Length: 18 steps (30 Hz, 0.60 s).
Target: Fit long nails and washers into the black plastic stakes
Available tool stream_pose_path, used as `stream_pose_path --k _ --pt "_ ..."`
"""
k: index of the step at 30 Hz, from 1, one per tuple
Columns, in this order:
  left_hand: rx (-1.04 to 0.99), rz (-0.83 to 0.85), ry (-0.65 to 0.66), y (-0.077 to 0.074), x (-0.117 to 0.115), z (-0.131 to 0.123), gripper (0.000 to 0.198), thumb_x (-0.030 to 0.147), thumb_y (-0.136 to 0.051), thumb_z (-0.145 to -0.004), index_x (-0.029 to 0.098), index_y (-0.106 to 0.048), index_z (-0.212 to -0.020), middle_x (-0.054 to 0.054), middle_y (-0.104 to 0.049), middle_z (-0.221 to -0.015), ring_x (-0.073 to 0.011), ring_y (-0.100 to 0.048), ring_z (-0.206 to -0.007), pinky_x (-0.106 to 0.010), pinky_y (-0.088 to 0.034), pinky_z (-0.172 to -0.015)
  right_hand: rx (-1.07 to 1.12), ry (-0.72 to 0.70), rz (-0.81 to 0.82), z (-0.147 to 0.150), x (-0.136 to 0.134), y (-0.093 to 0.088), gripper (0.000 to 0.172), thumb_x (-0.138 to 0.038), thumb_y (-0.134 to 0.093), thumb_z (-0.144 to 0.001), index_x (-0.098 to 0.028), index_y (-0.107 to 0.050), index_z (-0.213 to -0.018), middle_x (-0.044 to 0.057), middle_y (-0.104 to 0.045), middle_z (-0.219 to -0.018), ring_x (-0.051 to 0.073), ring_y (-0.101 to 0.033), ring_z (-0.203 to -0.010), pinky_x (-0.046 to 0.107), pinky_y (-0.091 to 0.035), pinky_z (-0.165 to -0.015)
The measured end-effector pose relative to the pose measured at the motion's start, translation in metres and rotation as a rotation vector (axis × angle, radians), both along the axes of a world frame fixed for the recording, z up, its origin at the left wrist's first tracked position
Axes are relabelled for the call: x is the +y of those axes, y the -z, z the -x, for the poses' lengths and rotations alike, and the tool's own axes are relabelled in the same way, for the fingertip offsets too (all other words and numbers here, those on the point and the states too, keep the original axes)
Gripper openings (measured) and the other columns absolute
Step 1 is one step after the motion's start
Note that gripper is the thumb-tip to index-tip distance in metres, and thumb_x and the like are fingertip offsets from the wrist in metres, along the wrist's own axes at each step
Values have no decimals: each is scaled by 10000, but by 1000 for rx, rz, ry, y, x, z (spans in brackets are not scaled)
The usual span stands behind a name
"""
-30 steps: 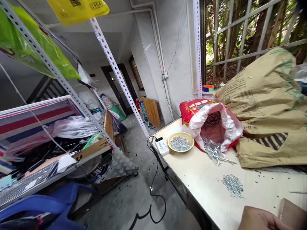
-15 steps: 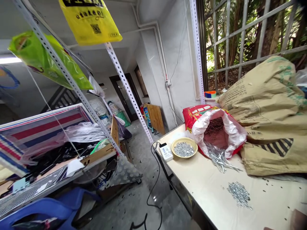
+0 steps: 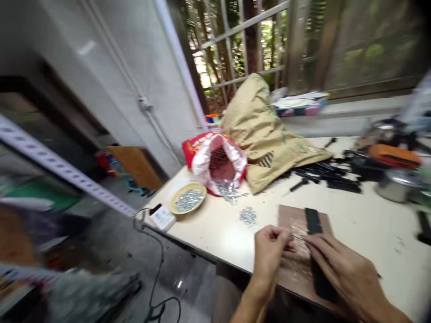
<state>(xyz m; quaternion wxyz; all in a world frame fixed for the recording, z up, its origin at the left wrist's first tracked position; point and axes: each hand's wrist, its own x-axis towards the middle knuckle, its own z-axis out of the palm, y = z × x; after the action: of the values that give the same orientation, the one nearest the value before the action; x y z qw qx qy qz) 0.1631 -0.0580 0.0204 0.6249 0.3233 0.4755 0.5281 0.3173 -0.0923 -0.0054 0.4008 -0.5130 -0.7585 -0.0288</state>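
Okay, from my remote seat I saw the left hand pinching a thin rod over the brown board; the right hand covered that board's black strip, its grip unclear. The rod looked light, stiff, maybe slippery, best pinched near its ends.

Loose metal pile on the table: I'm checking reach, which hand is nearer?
Left. The left hand is right of the loose metal pile and lower in view; the right hand is farther right, over the black bar.
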Motion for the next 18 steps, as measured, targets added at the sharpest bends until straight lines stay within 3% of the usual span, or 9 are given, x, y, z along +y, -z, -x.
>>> stream_pose_path --k 3,6,9,15,18 --pt "14 -53 32 -7 9 0 98 225 -705 -715 177 -655 -645 -34 -616 -567 -163 -536 -532 -299 -461 -561 -93 69 131 3 9 -16 236 -261 -395 -950 -212 -623 -986 31 -641 -924 148 -609 -764 249 -435 -644" --pt "9 -40 29 -9 10 0 81 205 -718 -710 194 -648 -670 -13 -620 -583 -153 -537 -544 -282 -464 -572 -116 86 127 12 16 -24 224 -217 -398 -943 -185 -619 -960 42 -643 -868 145 -605 -757 241 -427 -655" --pt "10 -2 17 -5 9 3 83 205 -717 -714 183 -642 -687 7 -610 -560 -134 -537 -528 -265 -468 -582 -200 115 79 19 17 -22 216 -196 -407 -937 -179 -622 -921 44 -644 -813 151 -605 -753 248 -412 -669" --pt "38 25 57 8 15 13 168 258 -725 -708 119 -641 -750 6 -635 -583 -98 -576 -541 -211 -480 -595 -121 43 310 22 23 -13 216 -261 -374 -952 -198 -560 -864 2 -622 -774 121 -589 -644 230 -369 -533" --pt "9 76 49 11 19 13 212 266 -754 -669 103 -641 -743 -5 -637 -580 -86 -576 -515 -194 -481 -558 -209 19 210 19 29 -15 180 -235 -405 -942 -189 -577 -910 22 -624 -791 132 -583 -692 236 -369 -592"
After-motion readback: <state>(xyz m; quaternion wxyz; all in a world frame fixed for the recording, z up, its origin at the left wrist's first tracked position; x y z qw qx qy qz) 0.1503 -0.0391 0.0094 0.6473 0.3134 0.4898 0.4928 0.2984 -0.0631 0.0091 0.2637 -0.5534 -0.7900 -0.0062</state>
